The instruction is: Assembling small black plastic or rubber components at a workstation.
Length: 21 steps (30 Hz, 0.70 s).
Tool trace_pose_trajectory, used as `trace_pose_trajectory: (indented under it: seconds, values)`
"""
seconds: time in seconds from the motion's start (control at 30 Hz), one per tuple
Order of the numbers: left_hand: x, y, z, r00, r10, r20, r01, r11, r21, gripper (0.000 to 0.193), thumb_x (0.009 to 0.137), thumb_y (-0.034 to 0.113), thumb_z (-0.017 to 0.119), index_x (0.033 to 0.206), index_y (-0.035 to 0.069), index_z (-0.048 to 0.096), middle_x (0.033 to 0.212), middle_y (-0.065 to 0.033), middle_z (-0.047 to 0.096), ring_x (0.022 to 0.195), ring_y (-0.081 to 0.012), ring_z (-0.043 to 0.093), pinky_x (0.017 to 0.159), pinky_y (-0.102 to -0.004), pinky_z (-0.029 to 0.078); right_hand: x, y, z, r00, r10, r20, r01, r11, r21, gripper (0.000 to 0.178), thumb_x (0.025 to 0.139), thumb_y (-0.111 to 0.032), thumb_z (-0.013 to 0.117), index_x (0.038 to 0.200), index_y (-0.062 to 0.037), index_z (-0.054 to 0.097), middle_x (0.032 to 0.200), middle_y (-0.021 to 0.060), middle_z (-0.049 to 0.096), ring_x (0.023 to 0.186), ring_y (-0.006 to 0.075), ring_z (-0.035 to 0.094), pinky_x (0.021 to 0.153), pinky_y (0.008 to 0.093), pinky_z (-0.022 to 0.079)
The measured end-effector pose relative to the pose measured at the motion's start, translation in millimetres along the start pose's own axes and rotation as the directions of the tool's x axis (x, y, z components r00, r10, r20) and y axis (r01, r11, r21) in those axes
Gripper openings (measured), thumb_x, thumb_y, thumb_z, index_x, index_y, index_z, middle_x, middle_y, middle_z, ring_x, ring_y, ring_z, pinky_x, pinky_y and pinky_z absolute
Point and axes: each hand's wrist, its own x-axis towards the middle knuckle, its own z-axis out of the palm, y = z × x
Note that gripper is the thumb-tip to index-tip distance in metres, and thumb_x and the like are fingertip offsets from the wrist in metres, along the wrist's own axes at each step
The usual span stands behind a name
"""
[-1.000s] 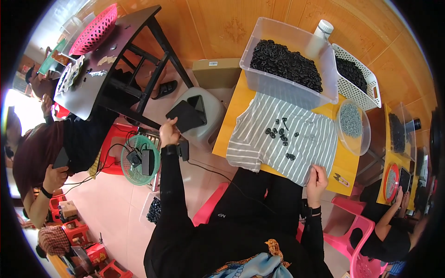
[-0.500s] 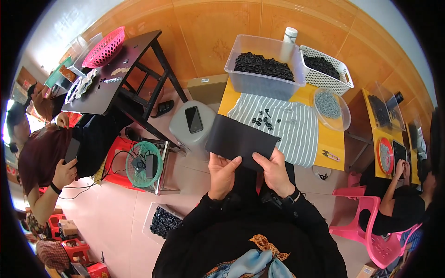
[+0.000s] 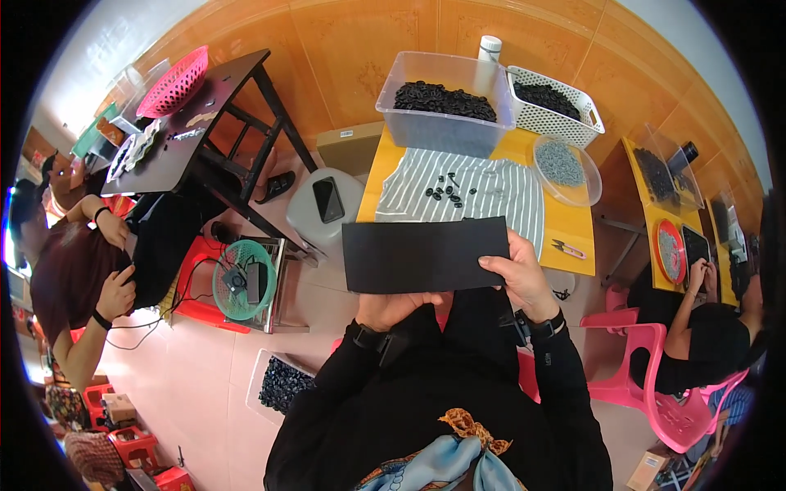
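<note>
A flat black rectangular sheet (image 3: pixel 422 255) is held level in front of me, above my lap and the table's near edge. My right hand (image 3: pixel 528 277) grips its right end, thumb on the top face and fingers underneath. Under its near edge lies my left hand (image 3: pixel 395 309), palm up, bearing the sheet from below; its fingertips are hidden. Just beyond, a grey-and-white striped cloth (image 3: pixel 512 196) covers part of the yellow table (image 3: pixel 573 217), with several small black oval pieces (image 3: pixel 446 192) scattered on it. Thread snips (image 3: pixel 569 250) rest to the right of the cloth.
At the table's back are a clear bin (image 3: pixel 446 139) and a white basket (image 3: pixel 565 123), both with black pieces, and a round tub (image 3: pixel 565 168) of small grey parts. A grey stool (image 3: pixel 299 213) bears a phone (image 3: pixel 328 200). People sit at both sides.
The black sheet has swung from tilted to nearly level across my front. My left hand has shifted below it, its thumb off the top. The person at left has lowered a phone.
</note>
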Motion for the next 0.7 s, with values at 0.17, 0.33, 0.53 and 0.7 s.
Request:
trace_pose_trajectory:
  seconds: [0.17,0.33,0.53,0.7]
  values:
    - [-7,5,-31,0.986,-0.072,-0.153,0.058,0.994,-0.093,0.058,0.094,0.052,0.030,0.130,0.007,0.041,0.127,-0.0141,0.049,0.109,-0.0350,0.052,0.080,-0.0549,0.048,-4,35,-36,0.979,0.166,-0.115,-0.172,0.984,-0.045,0.029,0.080,0.007,0.056,0.108,0.0028,0.053,0.091,0.0055,0.063,0.074,0.0084,0.061,0.058,0.0201,0.048]
    - [0,31,-49,0.963,-0.042,-0.264,0.032,0.999,-0.043,0.053,0.096,0.048,0.031,0.130,0.009,0.041,0.126,-0.0136,0.049,0.112,-0.0346,0.051,0.082,-0.0555,0.048,19,60,-46,0.968,0.145,-0.204,-0.163,0.984,-0.074,0.023,0.083,0.001,0.056,0.105,-0.0019,0.055,0.084,0.0009,0.062,0.062,0.0049,0.056,0.045,0.0180,0.039]
    - [38,62,-72,0.846,0.170,-0.506,0.067,0.906,0.417,0.027,0.093,0.001,0.040,0.119,-0.005,0.043,0.108,-0.0198,0.059,0.076,-0.0345,0.066,0.054,-0.0275,0.054,67,68,-34,0.948,0.090,-0.305,-0.133,0.983,-0.126,0.018,0.084,-0.004,0.057,0.102,-0.0048,0.057,0.080,-0.0020,0.061,0.061,0.0026,0.054,0.044,0.0164,0.039]
    - [66,70,-81,0.831,0.202,-0.519,0.062,0.892,0.448,0.028,0.092,-0.002,0.039,0.120,-0.006,0.043,0.110,-0.0204,0.057,0.081,-0.0360,0.065,0.057,-0.0281,0.054,96,63,-57,0.945,0.044,-0.323,-0.112,0.974,-0.194,0.013,0.083,-0.005,0.058,0.097,-0.0059,0.059,0.081,-0.0024,0.062,0.062,0.0028,0.055,0.044,0.0169,0.039]
